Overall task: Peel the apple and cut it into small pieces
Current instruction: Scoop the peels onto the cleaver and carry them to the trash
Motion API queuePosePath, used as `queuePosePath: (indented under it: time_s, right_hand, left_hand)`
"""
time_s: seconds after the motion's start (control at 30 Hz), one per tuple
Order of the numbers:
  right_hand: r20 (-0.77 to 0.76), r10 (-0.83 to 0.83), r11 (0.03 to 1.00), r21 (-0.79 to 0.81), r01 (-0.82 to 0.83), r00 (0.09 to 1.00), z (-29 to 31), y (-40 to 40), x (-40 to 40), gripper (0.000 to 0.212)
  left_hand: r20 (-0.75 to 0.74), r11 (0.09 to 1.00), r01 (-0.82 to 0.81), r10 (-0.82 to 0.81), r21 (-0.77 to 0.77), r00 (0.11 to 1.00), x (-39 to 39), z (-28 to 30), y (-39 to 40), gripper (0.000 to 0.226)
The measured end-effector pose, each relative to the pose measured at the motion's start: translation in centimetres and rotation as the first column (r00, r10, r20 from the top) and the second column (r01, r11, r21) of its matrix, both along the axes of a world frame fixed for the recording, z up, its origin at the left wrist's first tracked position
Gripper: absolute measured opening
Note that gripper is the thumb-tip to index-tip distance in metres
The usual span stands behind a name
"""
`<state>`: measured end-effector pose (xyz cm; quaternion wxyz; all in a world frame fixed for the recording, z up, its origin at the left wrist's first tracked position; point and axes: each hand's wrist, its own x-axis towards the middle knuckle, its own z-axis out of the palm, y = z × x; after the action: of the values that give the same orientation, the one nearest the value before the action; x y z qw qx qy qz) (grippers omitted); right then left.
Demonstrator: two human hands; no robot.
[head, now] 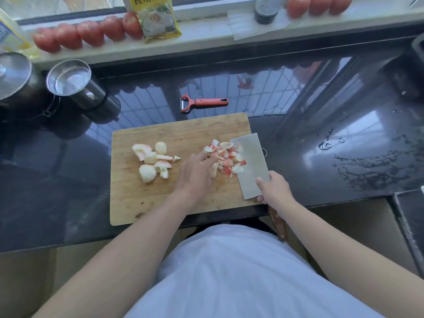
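Here I am gripping the cleaver [250,166] in my right hand [274,190], blade lying flat on the cutting board [160,203], while my left hand [195,173] is pressing straight fingers against the small apple pieces [226,158]. Bigger apple chunks [152,160] are sitting just left; the red peeler [203,103] is lying on the counter behind the board.

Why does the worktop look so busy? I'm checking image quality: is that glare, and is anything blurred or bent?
Head view: the glossy black counter mirrors the bright window, hence the grid pattern; tomatoes on the sill look soft; wide-angle bends the sill; the cutting board and cleaver are fairly sharp.
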<state>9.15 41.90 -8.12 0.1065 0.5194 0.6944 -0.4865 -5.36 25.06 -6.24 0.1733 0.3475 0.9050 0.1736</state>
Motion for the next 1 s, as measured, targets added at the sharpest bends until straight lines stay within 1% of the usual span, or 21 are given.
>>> queuePosePath:
  time_s: [0.03, 0.1, 0.17, 0.23, 0.37, 0.43, 0.47, 0.57, 0.63, 0.77, 0.9, 1.0]
  right_hand:
    - [0.002, 0.0, 1.0, -0.001, 0.0, 1.0, 0.1, 0.1, 0.0, 0.017]
    - [0.011, -0.004, 1.0, 0.004, 0.004, 1.0, 0.2, 0.1, 0.0, 0.015]
    - [0.021, -0.007, 1.0, 0.016, 0.006, 1.0, 0.4, -0.1, 0.0, 0.014]
    - [0.024, -0.012, 1.0, 0.025, 0.011, 1.0, 0.5, -0.2, -0.1, 0.015]
    - [0.039, 0.013, 0.999, 0.037, -0.014, 0.999, 0.4, -0.2, -0.3, 0.014]
    - [0.055, 0.024, 0.998, 0.056, -0.027, 0.998, 0.2, -0.2, -0.4, 0.015]
    - [0.07, 0.026, 0.997, 0.067, -0.031, 0.997, 0.0, -0.2, -0.5, 0.015]
    - [0.13, 0.049, 0.992, 0.105, -0.063, 0.99, -0.8, -0.5, -1.2, 0.018]
    - [0.149, 0.063, 0.989, 0.121, -0.081, 0.987, -1.1, -1.2, -1.8, 0.019]
    - [0.137, 0.06, 0.99, 0.118, -0.076, 0.989, -1.7, -3.4, -3.2, 0.023]
    - [0.152, 0.076, 0.985, 0.139, -0.097, 0.986, -1.9, -6.1, -4.4, 0.025]
    - [0.142, 0.031, 0.992, 0.115, -0.048, 0.989, -1.3, -7.2, -4.8, 0.03]
  left_hand:
    - [-0.001, 0.999, -0.03, 0.03, 0.028, 1.0, 0.0, -0.3, -0.5, 0.045]
    - [0.01, 0.981, -0.151, 0.151, 0.123, 0.989, 0.1, -0.9, -1.9, 0.033]
    - [0.116, 0.933, -0.31, 0.293, 0.183, 0.949, 0.5, -1.0, -3.4, 0.03]
    - [0.206, 0.898, -0.402, 0.365, 0.181, 0.908, 1.0, -1.0, -4.0, 0.035]
    - [0.258, 0.913, -0.39, 0.35, 0.123, 0.901, 2.0, -2.8, -2.7, 0.063]
    - [0.249, 0.891, -0.425, 0.38, 0.16, 0.891, 1.4, -4.0, -0.7, 0.07]
    - [0.216, 0.882, -0.438, 0.4, 0.171, 0.891, 1.1, -4.6, 0.5, 0.072]
    - [0.072, 0.878, -0.45, 0.444, 0.163, 0.893, 0.4, -5.8, 3.4, 0.069]
    - [0.038, 0.862, -0.47, 0.472, 0.189, 0.881, 0.5, -6.2, 4.5, 0.069]
    - [0.088, 0.834, -0.459, 0.455, 0.307, 0.886, 0.8, -7.1, 5.1, 0.07]
    - [0.124, 0.822, -0.451, 0.437, 0.347, 0.891, 0.7, -7.1, 5.3, 0.068]
    - [0.192, 0.796, -0.468, 0.428, 0.382, 0.883, 0.7, -6.9, 5.2, 0.068]
